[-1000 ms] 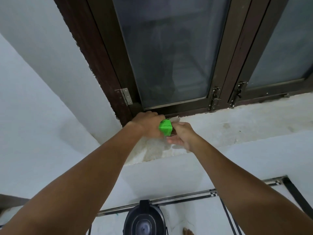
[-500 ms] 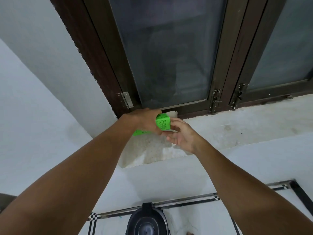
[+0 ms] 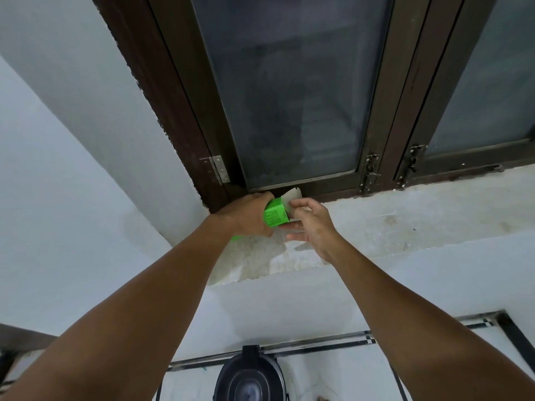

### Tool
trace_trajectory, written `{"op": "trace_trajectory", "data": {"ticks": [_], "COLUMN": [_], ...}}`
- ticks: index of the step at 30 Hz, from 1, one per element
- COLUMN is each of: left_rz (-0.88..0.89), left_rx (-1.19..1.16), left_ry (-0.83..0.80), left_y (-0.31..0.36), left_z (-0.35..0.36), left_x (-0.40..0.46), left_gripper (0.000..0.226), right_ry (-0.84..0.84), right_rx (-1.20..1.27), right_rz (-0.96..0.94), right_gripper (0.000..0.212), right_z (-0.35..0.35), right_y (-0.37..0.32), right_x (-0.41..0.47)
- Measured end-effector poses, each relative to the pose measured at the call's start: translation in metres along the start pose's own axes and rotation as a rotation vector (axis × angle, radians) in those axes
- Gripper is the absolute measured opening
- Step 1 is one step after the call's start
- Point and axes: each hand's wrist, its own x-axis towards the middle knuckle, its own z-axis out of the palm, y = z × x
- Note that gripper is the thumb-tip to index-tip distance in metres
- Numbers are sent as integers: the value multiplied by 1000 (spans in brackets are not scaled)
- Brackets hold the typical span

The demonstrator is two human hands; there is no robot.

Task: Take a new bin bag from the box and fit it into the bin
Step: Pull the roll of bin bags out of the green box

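A small bright green box of bin bags is held over the window sill, and my left hand is wrapped around its left side. The box's pale end flap stands open at the top. My right hand is at the open right end, fingers curled and pinched at the opening; what they hold is hidden. Far below, on the floor at the bottom edge, stands the dark round bin with its lid closed.
A dark-framed window with latches rises just behind the sill. A white wall closes in on the left. A metal strip runs across the tiled floor behind the bin.
The box has been lifted slightly off the sill and its end flap has come open. My right hand has shifted from under the box to its open end.
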Motion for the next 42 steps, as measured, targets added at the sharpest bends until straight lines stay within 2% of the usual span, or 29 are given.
{"op": "trace_trajectory", "data": {"ticks": [2,5,9,12,17,20,25,29,34,42], "left_rz": [-5,-5,-6,-10,-40,-35,56,177,251,260], "left_rx": [-17,-9,8,47,106,175,427,513,561,524], "left_ry": [9,40,57,32,-29,-21,50,86,125,172], "left_y": [0,0,-3,-4,-1,4,10,13,16,10], "left_z": [2,6,8,10,11,8,1,-4,-4,1], "left_x": [-1,-2,-4,-4,-3,-4,-6,-7,-8,-6], "left_gripper": [69,73,76,87,105,97,75,66,65,70], "right_ry": [55,15,-56,-65,1,33,-76,-185,-241,-301], "right_rx": [-82,-175,-137,-79,-67,-157,-164,-107,-102,-123], "right_rz": [-26,-13,34,50,-78,-114,122,206,255,250], "right_gripper": [14,8,10,8,25,25,18,22,28,23], "right_z": [0,-2,-6,-7,0,3,-4,-14,-21,-14], "right_y": [3,7,7,10,19,19,11,4,2,-3], "right_x": [4,4,1,2,5,6,4,6,5,0]}}
